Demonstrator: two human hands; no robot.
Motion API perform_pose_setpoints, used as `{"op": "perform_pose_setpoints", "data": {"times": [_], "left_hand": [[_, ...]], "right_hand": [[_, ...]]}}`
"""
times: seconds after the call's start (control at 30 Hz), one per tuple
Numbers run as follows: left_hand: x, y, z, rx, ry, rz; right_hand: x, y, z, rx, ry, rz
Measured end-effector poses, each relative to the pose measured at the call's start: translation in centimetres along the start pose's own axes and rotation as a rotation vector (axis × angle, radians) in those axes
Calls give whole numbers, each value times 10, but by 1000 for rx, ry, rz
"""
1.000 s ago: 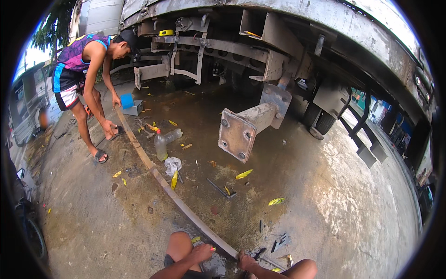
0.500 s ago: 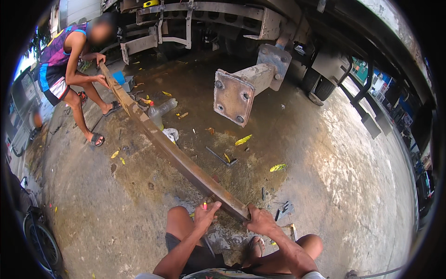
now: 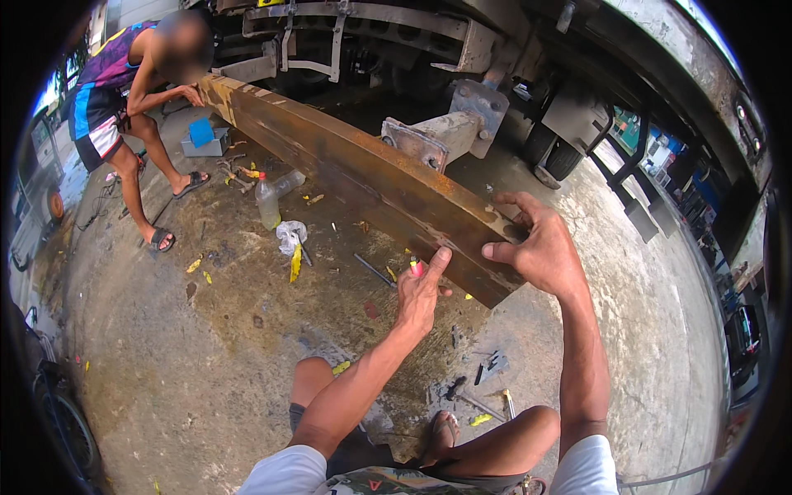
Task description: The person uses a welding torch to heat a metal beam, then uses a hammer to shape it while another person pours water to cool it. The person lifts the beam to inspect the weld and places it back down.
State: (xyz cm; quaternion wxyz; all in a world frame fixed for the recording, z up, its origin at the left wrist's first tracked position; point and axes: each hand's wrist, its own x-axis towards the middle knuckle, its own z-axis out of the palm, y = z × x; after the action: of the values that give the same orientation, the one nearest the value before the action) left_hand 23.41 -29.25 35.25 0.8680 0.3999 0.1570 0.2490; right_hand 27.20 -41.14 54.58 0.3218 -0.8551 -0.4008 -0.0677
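A long, rusty steel beam (image 3: 355,169) is held up off the ground, slanting from the far left toward me. My right hand (image 3: 549,252) is closed over its near end, thumb on the side face and fingers across the top. Along the lower edge, my left hand (image 3: 417,297) grips with its thumb against the side; the other fingers are partly hidden. A small pink-and-yellow stick-like item (image 3: 416,266) is tucked in that hand, its kind unclear. At the far end, a co-worker (image 3: 111,62) bends over and supports the beam with their hands.
Behind the beam juts a steel bracket with bolted plates (image 3: 454,132), below a truck frame (image 3: 363,16). On the ground lie a hammer (image 3: 474,398), a plastic bottle (image 3: 267,205), a white plastic bag (image 3: 290,238) and a grey box (image 3: 206,144). A wheel (image 3: 569,157) stands at right.
The beam's near end has risen and moved right and away from me, now partly covering the bracket. Both my hands moved up with it, and the co-worker's end is also higher.
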Motion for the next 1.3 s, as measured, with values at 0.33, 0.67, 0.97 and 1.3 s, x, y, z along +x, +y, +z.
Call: {"op": "perform_pose_setpoints", "data": {"times": [0.33,0.67,0.97,1.3], "left_hand": [[19,13,44,-45,16,40],[18,11,42,-30,-41,5],[20,14,47,-51,-47,14],[22,7,42,-39,-32,32]], "right_hand": [[36,25,-37,35,0,47],[27,34,-27,10,42,11],[26,26,-35,0,68,-14],[25,30,-27,35,53,-9]]}}
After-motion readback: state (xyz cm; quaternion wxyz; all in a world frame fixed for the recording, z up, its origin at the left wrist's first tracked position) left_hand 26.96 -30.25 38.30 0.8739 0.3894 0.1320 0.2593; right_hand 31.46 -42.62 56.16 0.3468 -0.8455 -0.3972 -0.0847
